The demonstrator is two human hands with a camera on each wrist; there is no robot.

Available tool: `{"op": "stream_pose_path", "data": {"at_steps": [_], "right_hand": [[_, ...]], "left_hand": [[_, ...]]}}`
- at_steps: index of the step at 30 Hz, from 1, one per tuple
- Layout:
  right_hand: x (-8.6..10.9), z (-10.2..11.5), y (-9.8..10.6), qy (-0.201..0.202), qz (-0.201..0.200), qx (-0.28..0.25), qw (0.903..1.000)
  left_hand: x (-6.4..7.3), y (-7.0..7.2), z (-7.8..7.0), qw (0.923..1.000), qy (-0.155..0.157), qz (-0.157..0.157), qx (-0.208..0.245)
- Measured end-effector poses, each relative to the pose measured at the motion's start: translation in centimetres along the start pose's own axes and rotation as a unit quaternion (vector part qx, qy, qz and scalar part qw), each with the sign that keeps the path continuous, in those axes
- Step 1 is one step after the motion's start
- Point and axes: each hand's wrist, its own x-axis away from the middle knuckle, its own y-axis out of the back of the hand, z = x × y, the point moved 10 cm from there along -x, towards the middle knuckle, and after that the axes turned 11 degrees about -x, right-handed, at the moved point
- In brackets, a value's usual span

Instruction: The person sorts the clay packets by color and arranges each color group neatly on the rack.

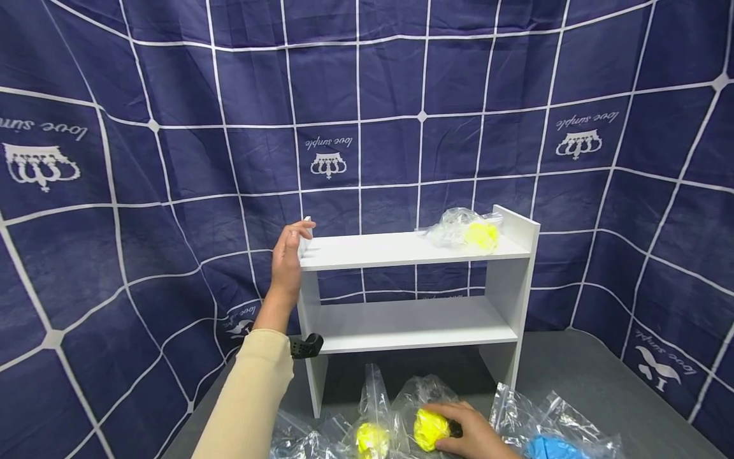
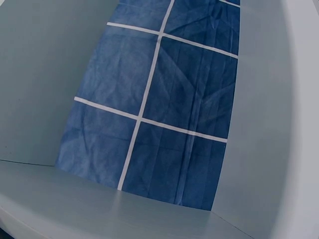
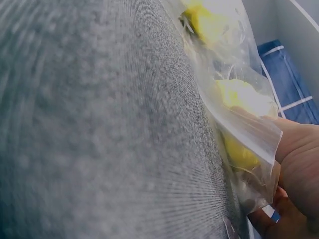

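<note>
My left hand (image 1: 288,252) grips the upper left side panel of a white two-tier shelf (image 1: 395,252), fingertips over its top edge. Below, at the front of the shelf, my right hand (image 1: 473,430) holds a yellow crumpled bundle (image 1: 430,429) in a clear zip bag, thumb on one side and fingers on the other. The right wrist view shows that bag (image 3: 249,129) close beside the hand (image 3: 301,164). Just left of it lies another bagged yellow bundle (image 1: 371,440). In the left wrist view only the shelf's inner panels (image 2: 264,124) and the cloth behind appear; the hand is out of sight.
A clear bag with a yellow bundle (image 1: 482,236) sits on the top tier at the right. On the dark grey surface (image 1: 625,389), a bagged blue bundle (image 1: 553,447) lies front right. Blue gridded cloth (image 1: 390,76) hangs behind and along both sides.
</note>
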Motion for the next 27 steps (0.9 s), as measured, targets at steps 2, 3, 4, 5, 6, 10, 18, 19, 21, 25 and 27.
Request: {"op": "stream_pose_path", "data": {"at_steps": [2, 3, 4, 5, 6, 10, 18, 19, 21, 25, 27], "right_hand": [[0.0, 0.0, 0.0, 0.001, -0.001, -0.005, 1.0000], [0.0, 0.0, 0.0, 0.002, -0.002, -0.007, 1.0000], [0.0, 0.1, 0.0, 0.002, -0.003, -0.010, 0.9999], [0.0, 0.1, 0.0, 0.002, -0.003, -0.013, 0.9999], [0.0, 0.0, 0.0, -0.001, -0.003, -0.016, 0.9999], [0.2, -0.3, -0.1, -0.021, -0.003, -0.022, 0.9995], [0.7, -0.5, 0.0, -0.066, -0.003, -0.054, 0.9964], [0.7, -0.4, 0.1, -0.061, -0.007, -0.051, 0.9968], [0.7, 0.1, 0.5, -0.047, -0.020, -0.039, 0.9979], [0.7, 2.5, 1.8, 0.031, -0.075, 0.033, 0.9962], [0.6, 3.2, 2.4, 0.034, -0.086, 0.053, 0.9944]], "left_hand": [[0.0, 0.0, 0.0, 1.0000, -0.001, -0.002, 0.002], [0.0, 0.1, 0.0, 1.0000, -0.001, -0.003, 0.002], [0.1, 0.1, 0.0, 1.0000, -0.001, -0.003, 0.003], [0.0, 0.1, -0.1, 1.0000, -0.002, -0.004, 0.003], [0.0, 0.1, -0.1, 1.0000, -0.003, -0.004, 0.005], [0.1, 0.0, 0.0, 1.0000, -0.001, -0.001, 0.005], [0.2, -0.1, 0.1, 1.0000, -0.006, -0.003, 0.004], [0.2, -0.1, 0.1, 1.0000, -0.007, -0.003, 0.003], [0.2, 0.0, 0.1, 0.9999, -0.010, -0.003, 0.001], [0.1, 0.0, 0.0, 0.9999, -0.010, -0.001, 0.002], [0.1, 0.1, 0.1, 1.0000, -0.009, -0.003, 0.002]]}}
